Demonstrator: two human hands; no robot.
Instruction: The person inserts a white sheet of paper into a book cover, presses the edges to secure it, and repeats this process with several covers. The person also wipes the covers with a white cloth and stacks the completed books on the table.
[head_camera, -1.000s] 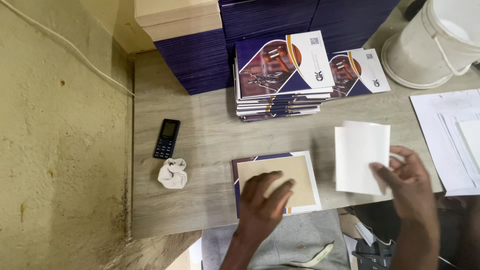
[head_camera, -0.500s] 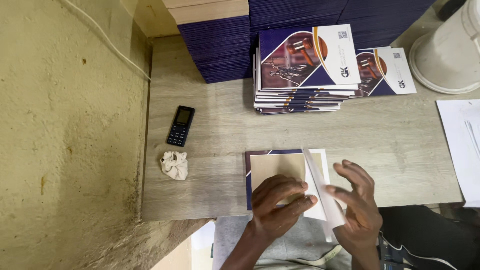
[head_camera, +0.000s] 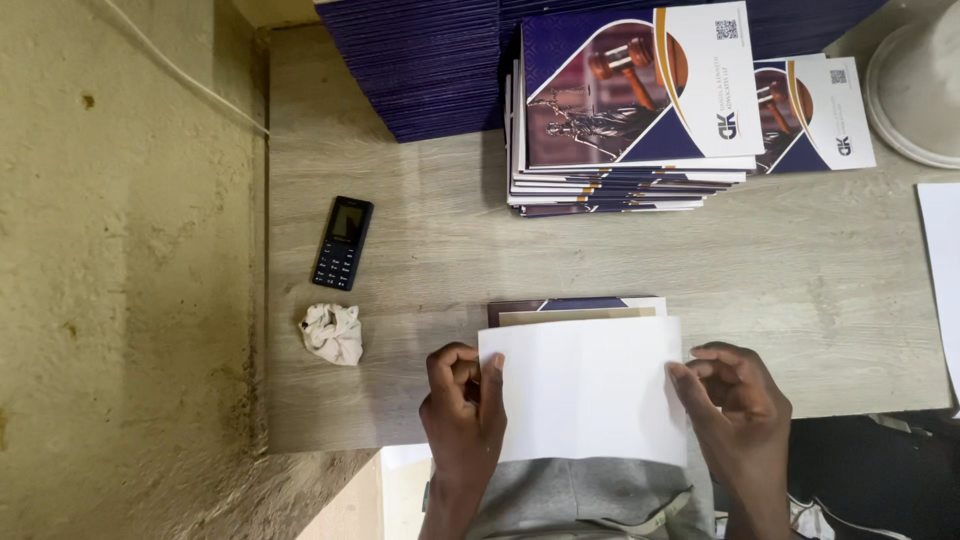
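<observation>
While both hands, left (head_camera: 463, 415) and right (head_camera: 738, 405), pinch smooth white rectangular sheet (head_camera: 590, 390), glossy booklet (head_camera: 575, 310) underneath.

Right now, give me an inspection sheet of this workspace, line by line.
Surface: grey wood-grain table, bare in the middle.
Job's things: white sheet held flat over a purple-edged booklet at the near edge, covering most of it.
Clutter: black phone and crumpled cloth to the left; stack of printed booklets and dark purple stacks at the back; white bucket and loose paper to the right.
Grippers: left hand pinches the sheet's left edge; right hand touches its right edge.
Cables: one thin pale cord along the wall.
Surroundings: rough yellowish wall on the left.
</observation>
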